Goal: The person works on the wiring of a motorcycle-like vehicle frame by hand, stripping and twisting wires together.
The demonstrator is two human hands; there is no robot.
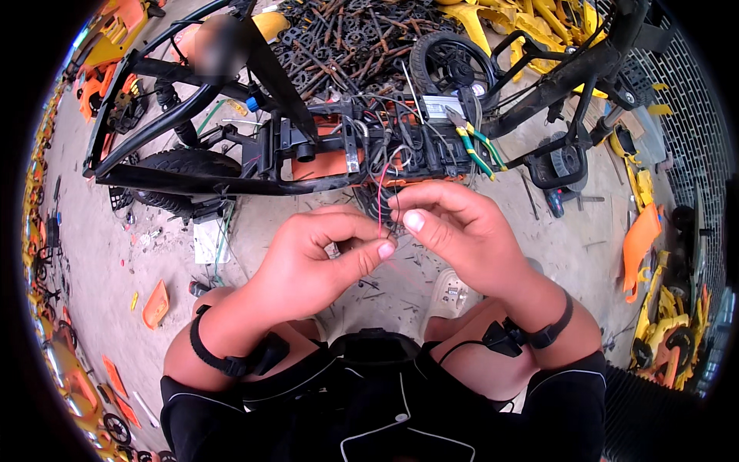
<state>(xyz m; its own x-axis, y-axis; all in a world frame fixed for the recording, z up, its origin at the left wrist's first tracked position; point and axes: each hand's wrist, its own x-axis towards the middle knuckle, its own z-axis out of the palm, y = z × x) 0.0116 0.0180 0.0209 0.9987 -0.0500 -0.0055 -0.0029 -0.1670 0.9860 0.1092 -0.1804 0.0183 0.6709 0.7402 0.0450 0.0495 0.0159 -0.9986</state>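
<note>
Over the near side of a black vehicle frame point(269, 185), both my hands work close together. Thumb and forefinger of my left hand point(327, 250) pinch a thin red wire point(382, 202), which runs up to the tangled cables point(385, 138) in the frame. My right hand point(466, 235) sits just beside it, thumb and forefinger bent toward each other around what looks like a thin dark wire; its end is hard to see. Pliers point(469, 138) with green and yellow handles lie across the frame, beyond my right hand.
A cordless drill point(555, 200) stands right of the frame, near a black wheel point(454, 65). Rusty metal parts point(346, 46) are heaped behind, with yellow panels point(546, 23) beside them. An orange scoop-shaped piece point(155, 305) and scattered scraps lie on the concrete floor.
</note>
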